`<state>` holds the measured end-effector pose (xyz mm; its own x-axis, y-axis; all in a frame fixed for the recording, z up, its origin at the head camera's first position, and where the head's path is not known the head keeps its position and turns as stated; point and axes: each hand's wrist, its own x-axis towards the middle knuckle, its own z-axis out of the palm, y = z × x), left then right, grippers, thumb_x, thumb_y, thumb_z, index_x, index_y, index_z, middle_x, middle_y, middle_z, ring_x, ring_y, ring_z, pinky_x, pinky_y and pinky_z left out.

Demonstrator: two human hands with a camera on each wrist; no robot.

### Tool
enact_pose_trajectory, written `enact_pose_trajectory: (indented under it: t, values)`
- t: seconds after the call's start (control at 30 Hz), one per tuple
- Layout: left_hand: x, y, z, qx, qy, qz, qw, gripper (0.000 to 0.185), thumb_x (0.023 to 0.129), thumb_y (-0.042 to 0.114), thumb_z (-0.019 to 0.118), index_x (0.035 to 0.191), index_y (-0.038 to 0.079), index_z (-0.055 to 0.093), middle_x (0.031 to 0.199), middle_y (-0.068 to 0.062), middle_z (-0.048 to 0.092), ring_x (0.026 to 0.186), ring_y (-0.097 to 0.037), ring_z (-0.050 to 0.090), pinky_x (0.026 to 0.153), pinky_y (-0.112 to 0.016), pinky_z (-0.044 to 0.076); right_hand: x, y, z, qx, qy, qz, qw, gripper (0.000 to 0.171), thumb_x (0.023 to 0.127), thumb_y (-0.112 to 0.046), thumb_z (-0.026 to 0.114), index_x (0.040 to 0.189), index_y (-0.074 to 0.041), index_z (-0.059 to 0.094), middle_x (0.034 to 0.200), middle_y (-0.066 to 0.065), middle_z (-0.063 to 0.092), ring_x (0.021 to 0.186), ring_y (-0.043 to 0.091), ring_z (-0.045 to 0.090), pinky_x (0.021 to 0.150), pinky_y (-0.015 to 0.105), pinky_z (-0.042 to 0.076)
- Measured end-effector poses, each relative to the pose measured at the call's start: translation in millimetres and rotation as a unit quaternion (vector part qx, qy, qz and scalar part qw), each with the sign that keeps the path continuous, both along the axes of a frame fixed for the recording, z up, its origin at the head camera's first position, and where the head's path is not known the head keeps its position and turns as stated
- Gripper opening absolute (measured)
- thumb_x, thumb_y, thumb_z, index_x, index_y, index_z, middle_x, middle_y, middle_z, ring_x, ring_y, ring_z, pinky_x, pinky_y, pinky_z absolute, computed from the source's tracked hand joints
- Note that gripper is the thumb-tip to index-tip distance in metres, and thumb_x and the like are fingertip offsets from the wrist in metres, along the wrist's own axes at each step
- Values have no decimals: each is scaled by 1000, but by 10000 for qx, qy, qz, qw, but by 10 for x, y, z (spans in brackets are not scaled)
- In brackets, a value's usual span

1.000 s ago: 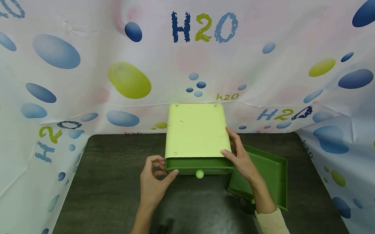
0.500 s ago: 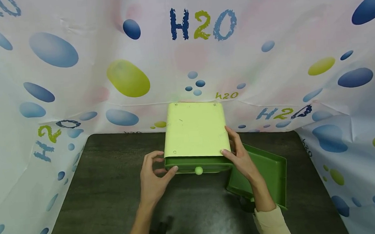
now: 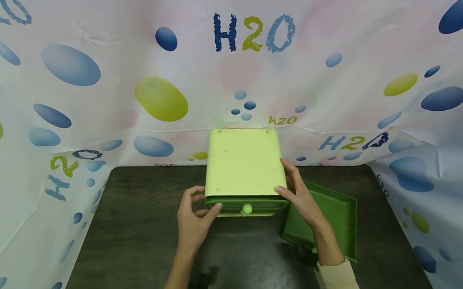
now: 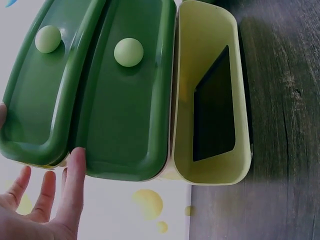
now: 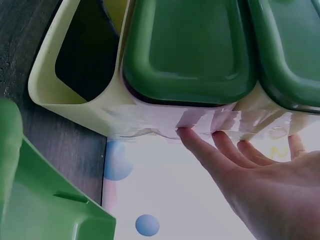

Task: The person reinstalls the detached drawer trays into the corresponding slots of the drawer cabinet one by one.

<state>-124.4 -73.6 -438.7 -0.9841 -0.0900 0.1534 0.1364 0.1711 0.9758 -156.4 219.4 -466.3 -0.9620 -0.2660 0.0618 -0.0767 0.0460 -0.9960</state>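
Now the lime cabinet (image 3: 244, 163) stands at the back of the table (image 3: 138, 236), upper drawer (image 4: 42, 95) and middle drawer (image 4: 125, 105) in place, bottom slot (image 4: 212, 172) baring its walls. Left hand (image 3: 195, 220), fingers loosely extended, touches the upper drawer; right hand (image 3: 302, 199), fingers straight, braces the cabinet near a loose green drawer (image 3: 339, 219).

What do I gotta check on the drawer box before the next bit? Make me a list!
1. Top drawer in its slot: ok.
2. Top drawer pushed all the way in: cannot tell.
3. Middle drawer in its slot: ok.
4. Bottom slot has its drawer in: not ok.
5. Loose drawer near the box: ok, on the table.
6. Right grip touching the box: ok.
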Motion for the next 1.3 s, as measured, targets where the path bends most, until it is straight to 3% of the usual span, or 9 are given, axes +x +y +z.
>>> enact_pose_trajectory:
  t: [0.2,0.37,0.77,1.07,1.3]
  values:
    - [-23,0,-4,97,139,25,9999,50,81,-1,81,124,-6,56,122,-23,57,101,-34,64,66,-41,59,6,22,-39,57,130,-84,9999,63,106,-12,44,160,-26,16,163,7,13,142,39,28,95,25,47]
    - [-31,12,9,-18,136,204,9997,48,80,-2,81,122,-5,58,116,-23,59,90,-31,66,64,-38,59,-1,22,-59,52,169,-66,9998,60,107,-13,43,160,-25,17,163,7,15,141,38,30,96,24,46]
    - [-30,29,0,-345,203,400,9984,48,81,2,82,120,-8,58,118,-23,58,99,-34,63,67,-43,59,-1,17,-92,310,175,-88,9993,56,109,-16,39,160,-27,18,163,5,13,142,39,30,97,24,45]
    - [-35,33,3,-460,391,349,9976,49,80,3,83,121,-9,58,117,-27,58,99,-37,63,66,-40,59,-8,112,-157,84,452,404,9981,79,99,-19,61,161,-26,12,163,11,14,137,25,38,95,32,47]
    - [-77,39,28,-504,362,349,9975,49,80,5,83,120,-8,59,116,-25,59,97,-36,63,66,-42,59,-50,135,-139,5,557,472,9973,79,99,-17,60,161,-23,12,164,11,11,138,21,37,96,31,48]
